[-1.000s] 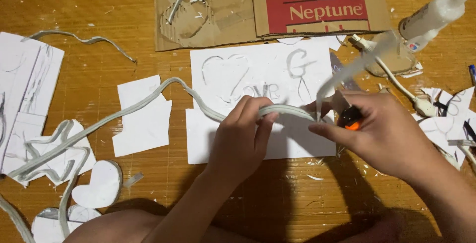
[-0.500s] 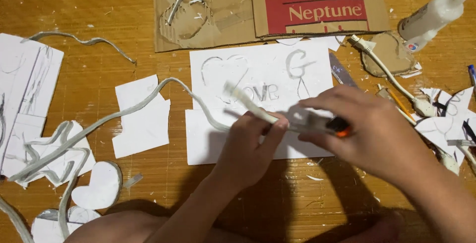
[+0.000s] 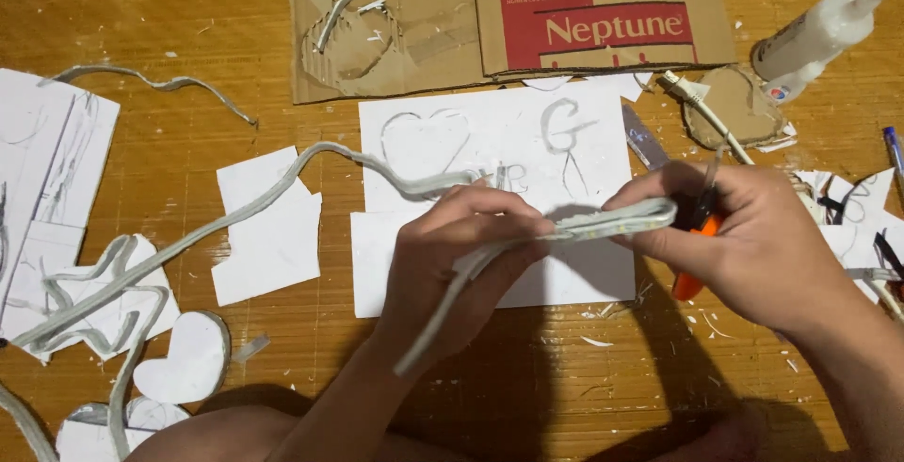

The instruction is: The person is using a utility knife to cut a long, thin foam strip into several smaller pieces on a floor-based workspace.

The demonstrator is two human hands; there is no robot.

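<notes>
The left hand (image 3: 461, 264) curls shut around a long grey strip (image 3: 565, 228), flat and rubbery-looking, with small pale dots along one face. The strip runs out past the thumb to the right hand (image 3: 744, 241), whose fingers pinch its end; the same hand also grips an orange-handled tool (image 3: 695, 255), its blade hidden behind the fingers. From the left hand the strip trails away to the left in a long, limp curve, ending in a loose tangle over white paper scraps (image 3: 89, 283).

Under both hands lies a white sheet (image 3: 499, 142), matte, with a pencilled heart and letters. Left of the left hand sits a smaller cut paper piece (image 3: 268, 226) and, nearer the body, a white heart cut-out (image 3: 188, 363). Beyond the hands lies flattened brown cardboard (image 3: 395, 38), scored and peeled. Beyond the right hand a white plastic glue bottle (image 3: 815, 33) lies tilted.

Everything rests on a golden, finely ribbed woven mat (image 3: 188, 10), littered with white shavings.
</notes>
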